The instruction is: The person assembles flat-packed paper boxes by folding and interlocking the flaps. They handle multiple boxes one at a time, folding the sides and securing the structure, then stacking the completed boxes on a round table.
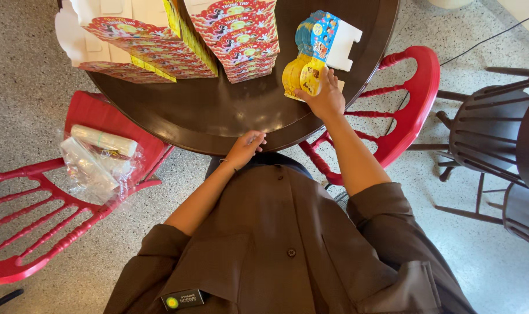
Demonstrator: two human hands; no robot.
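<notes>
I log two fanned stacks of red-and-yellow flat cartons (189, 43) at the far side of the round dark table (218, 116). A yellow-and-blue die-cut card stack (308, 55) stands right of them. My right hand (325, 99), arm extended, pinches its near edge. My left hand (245, 148) rests loosely curled and empty on the table rim.
</notes>
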